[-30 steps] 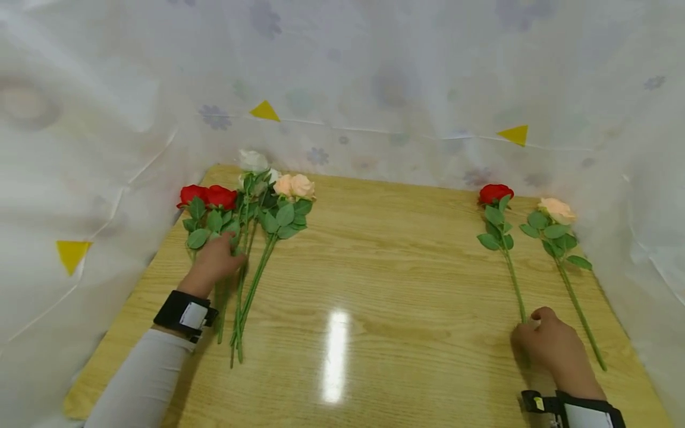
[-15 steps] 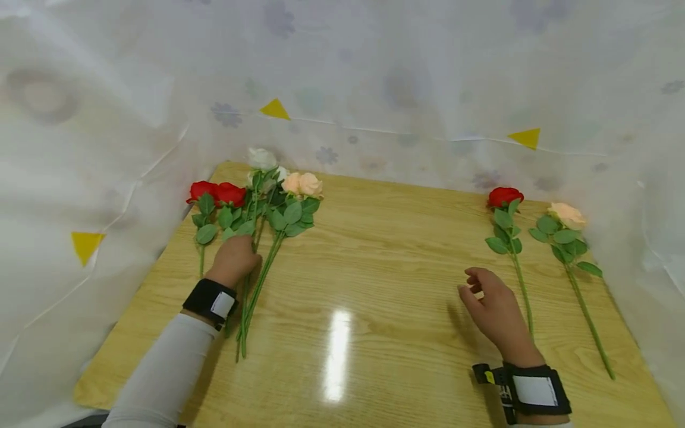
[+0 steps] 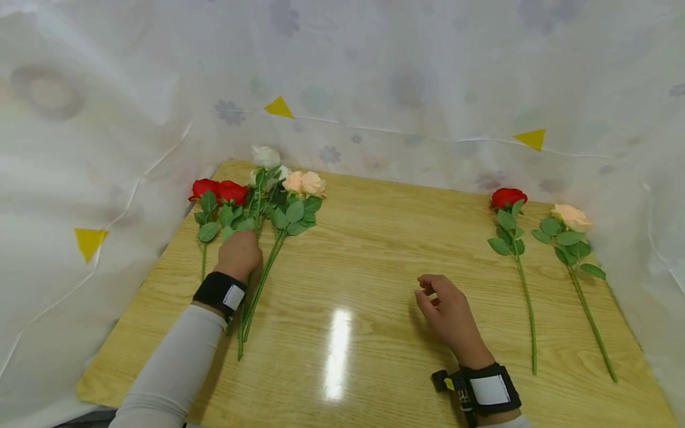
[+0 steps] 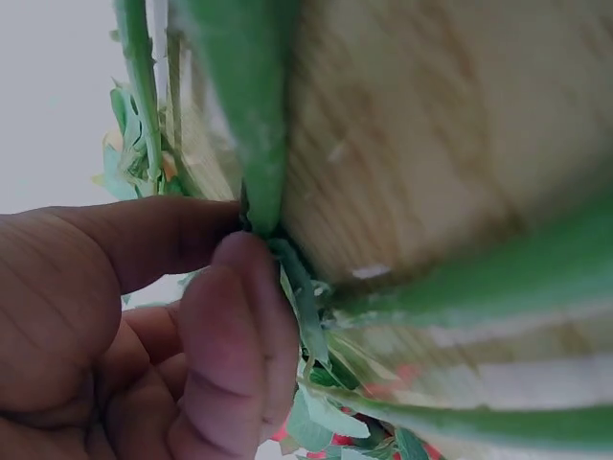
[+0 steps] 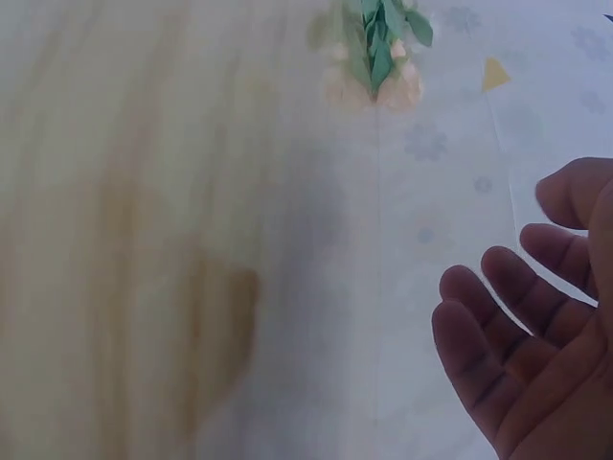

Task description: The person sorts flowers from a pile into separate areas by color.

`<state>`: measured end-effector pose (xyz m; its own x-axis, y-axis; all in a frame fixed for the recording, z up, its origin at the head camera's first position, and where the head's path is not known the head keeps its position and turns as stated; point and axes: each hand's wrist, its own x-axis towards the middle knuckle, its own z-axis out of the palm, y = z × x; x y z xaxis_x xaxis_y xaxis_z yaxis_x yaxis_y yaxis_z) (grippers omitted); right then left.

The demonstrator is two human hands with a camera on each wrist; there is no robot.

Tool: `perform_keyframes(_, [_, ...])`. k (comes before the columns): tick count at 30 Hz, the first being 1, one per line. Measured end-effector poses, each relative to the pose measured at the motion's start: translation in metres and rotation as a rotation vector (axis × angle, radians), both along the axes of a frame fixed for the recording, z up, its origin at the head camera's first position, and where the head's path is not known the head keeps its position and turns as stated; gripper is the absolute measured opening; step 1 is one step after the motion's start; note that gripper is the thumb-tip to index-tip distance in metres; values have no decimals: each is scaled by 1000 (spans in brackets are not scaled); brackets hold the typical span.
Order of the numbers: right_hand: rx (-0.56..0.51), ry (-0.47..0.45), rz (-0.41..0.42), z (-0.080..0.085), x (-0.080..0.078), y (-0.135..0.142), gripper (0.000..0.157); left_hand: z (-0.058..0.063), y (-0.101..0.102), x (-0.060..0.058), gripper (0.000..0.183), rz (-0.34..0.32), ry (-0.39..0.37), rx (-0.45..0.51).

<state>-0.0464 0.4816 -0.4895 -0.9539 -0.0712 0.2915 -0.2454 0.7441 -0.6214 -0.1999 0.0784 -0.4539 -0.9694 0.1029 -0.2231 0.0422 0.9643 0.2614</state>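
Note:
My left hand (image 3: 241, 254) is among the stems of the rose bunch at the table's left. In the left wrist view its thumb and fingers pinch a green rose stem (image 4: 251, 134); I cannot tell which bloom it bears. Around that hand lie red roses (image 3: 232, 192), white roses (image 3: 266, 156) and peach roses (image 3: 313, 184), heads toward the back. Over the table right of centre is my right hand (image 3: 448, 309), its fingers loosely bent and holding nothing. Farther right, a single red rose (image 3: 508, 198) lies apart, its whole stem showing.
Beside the single red rose lies a peach rose (image 3: 571, 218) near the right edge of the wooden table (image 3: 374, 255). A pale flower-printed sheet (image 3: 374, 71) rises behind and at both sides, with yellow triangles (image 3: 279, 107) on it.
My right hand has left the single red rose's stem and moved left over the table. My left hand has closed in among the bunched stems. The view has shifted slightly.

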Motion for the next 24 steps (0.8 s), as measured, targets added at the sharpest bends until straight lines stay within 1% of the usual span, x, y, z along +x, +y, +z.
perform_keyframes(4, [-2,12,-15,0,2,0,25,-3,-4,0,24,8,28,10])
perform_keyframes(7, [-10,20,-14,-1,3,1,24,-3,-5,1,23,10,42,39])
perform_keyframes(10, [-18,25,-7,-1,3,2,24,0,-7,3,24,-5,79,82])
perform_keyframes(14, [-22,29,-7,-1,4,2,23,7,-10,5,35,-27,122,137])
perform_keyframes(17, [-25,25,-14,-1,4,1,23,11,-12,5,43,-29,116,167])
perform_keyframes(22, [-39,18,-18,0,5,1,23,17,-14,5,47,-43,72,182])
perform_keyframes(24, [-42,17,-16,-1,5,0,23,19,-14,6,49,-37,51,194])
